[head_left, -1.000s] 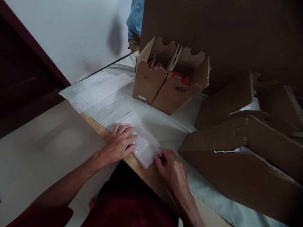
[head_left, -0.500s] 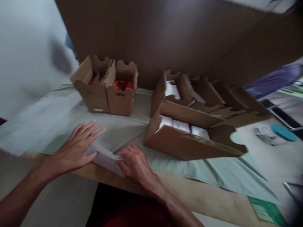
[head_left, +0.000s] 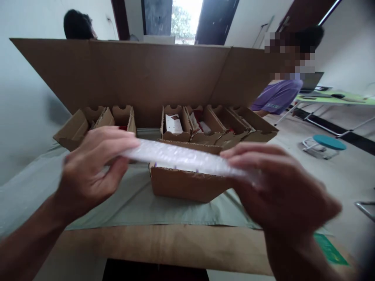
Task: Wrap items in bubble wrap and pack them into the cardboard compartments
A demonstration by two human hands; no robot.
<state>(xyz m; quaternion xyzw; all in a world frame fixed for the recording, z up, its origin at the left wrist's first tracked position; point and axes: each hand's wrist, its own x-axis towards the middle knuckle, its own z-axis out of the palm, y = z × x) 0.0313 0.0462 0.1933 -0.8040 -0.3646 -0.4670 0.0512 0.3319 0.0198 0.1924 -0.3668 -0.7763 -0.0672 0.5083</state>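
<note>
A folded strip of bubble wrap is stretched between my hands, raised above the table. My left hand pinches its left end between thumb and fingers. At the other end, my right hand is closed on the strip, partly blurred. Just behind and below it stands an open cardboard bin; white things with purple marks show inside, mostly covered by the strip. A larger sheet of bubble wrap lies at the table's left.
Cardboard bins line the back right, one with a white card. More bins stand left, before a tall cardboard panel. Beyond are a person in purple and another person's head. A teal stool stands right.
Both hands have lifted the bubble wrap strip from the table edge. My left hand, spread before, now grips one end. The view has tilted up, showing the room beyond the panel.
</note>
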